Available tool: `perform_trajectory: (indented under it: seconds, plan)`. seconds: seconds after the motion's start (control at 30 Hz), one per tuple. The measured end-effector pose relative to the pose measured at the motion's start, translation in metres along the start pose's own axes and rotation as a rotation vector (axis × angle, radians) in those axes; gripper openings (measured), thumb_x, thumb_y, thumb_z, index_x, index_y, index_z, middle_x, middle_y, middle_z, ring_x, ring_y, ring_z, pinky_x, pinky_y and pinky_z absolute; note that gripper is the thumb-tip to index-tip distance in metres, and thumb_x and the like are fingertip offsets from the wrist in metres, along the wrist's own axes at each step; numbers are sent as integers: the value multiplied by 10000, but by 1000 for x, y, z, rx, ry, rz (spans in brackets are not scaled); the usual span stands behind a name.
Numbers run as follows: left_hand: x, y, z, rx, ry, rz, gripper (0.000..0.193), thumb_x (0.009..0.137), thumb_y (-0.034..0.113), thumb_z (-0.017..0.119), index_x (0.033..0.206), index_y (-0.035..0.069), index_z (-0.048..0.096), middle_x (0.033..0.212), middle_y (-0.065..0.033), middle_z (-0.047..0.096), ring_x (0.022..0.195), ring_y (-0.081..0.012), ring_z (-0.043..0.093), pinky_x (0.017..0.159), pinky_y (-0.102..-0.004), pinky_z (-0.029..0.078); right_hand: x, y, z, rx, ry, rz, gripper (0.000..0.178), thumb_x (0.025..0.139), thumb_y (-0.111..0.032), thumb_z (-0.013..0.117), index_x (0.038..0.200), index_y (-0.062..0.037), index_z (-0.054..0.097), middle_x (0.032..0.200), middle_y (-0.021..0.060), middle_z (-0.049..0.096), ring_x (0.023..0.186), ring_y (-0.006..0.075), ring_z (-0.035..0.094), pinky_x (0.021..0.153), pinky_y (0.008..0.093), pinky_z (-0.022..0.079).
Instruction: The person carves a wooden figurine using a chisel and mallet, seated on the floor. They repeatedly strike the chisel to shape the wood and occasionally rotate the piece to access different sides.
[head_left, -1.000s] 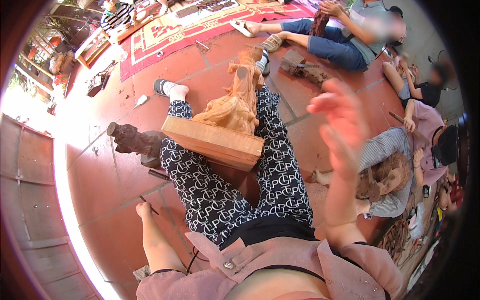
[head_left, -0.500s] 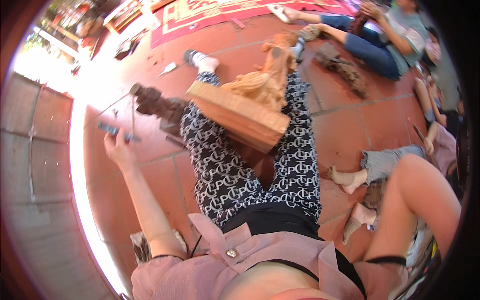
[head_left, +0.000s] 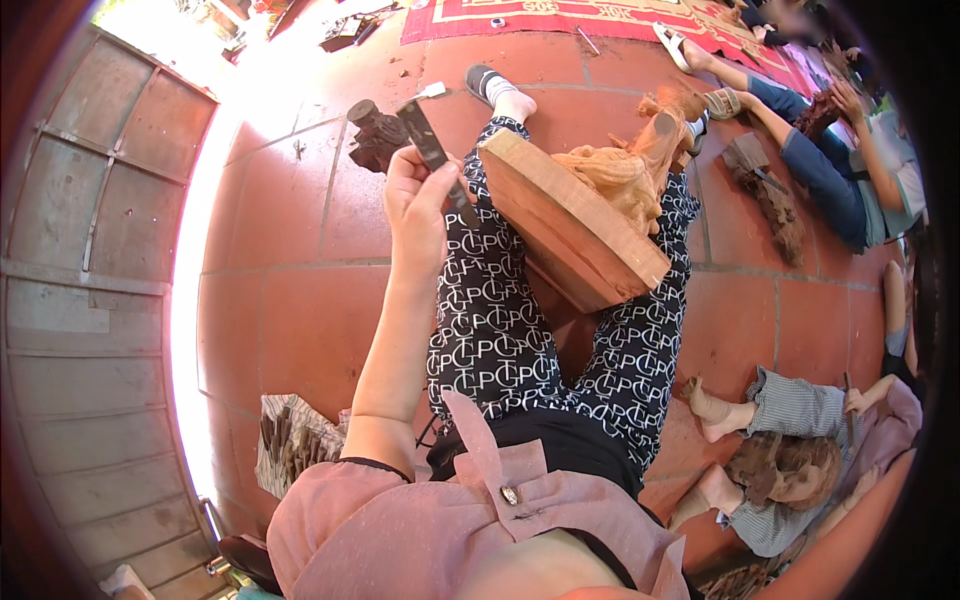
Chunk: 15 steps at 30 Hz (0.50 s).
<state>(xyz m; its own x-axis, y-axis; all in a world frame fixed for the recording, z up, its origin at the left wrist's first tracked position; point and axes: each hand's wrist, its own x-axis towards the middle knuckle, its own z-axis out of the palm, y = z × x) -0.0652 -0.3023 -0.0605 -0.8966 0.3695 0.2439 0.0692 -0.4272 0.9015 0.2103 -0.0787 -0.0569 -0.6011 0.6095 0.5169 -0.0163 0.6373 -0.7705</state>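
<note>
My left hand (head_left: 418, 198) is raised beside my left thigh, its thumb and fingers pinching a dark flat strip (head_left: 424, 138). The strip points up and away; its exact kind cannot be made out. Across my spread legs rests a pale carved wooden statue (head_left: 615, 180), tilted, with its thick slab base (head_left: 575, 225) toward me. Just beyond my left hand a dark carved wood piece (head_left: 375, 130) stands on the floor, partly hidden by the hand and strip. My right arm (head_left: 850, 535) shows at the lower right edge; its hand is out of the picture.
A cloth with several carving tools (head_left: 290, 440) lies left of my hip, near a metal door (head_left: 90, 300). At right a person holds a tool beside a round brown carving (head_left: 785, 470). Farther off, another person sits near a rough wood piece (head_left: 765, 195) and a red rug (head_left: 520, 20).
My left hand has swung from the far left floor in toward my left leg, carrying the strip. The view has shifted left, and my bent right arm has dropped mostly out of sight.
</note>
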Motion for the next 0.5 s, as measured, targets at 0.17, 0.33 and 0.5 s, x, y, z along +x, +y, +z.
perform_trajectory:
  seconds: [0.17, 0.33, 0.5]
  plan:
    - [-9, -5, 12, -25, 58, -110, 135, 867, 14, 533, 986, 31, 471, 862, -80, 572, 700, -135, 570, 600, -286, 522, -15, 16, -2, -26, 2, 91, 466, 802, -269, 640, 1146, 21, 521, 1008, 164, 605, 871, 215, 589, 782, 328, 465]
    - [-7, -11, 8, -34, 43, -82, 120, 867, 38, 526, 978, 31, 480, 845, -68, 563, 701, -133, 559, 616, -290, 504, -22, 29, -5, -42, 10, 124, 421, 806, -243, 637, 1120, 20, 541, 998, 154, 612, 865, 203, 591, 776, 316, 465]
    - [-14, -14, 11, -62, 103, -87, 117, 868, 27, 533, 965, 8, 470, 836, -78, 562, 662, -128, 558, 604, -282, 518, -25, 35, -7, -54, 23, 159, 376, 809, -217, 634, 1094, 18, 561, 987, 145, 618, 858, 191, 593, 770, 303, 464]
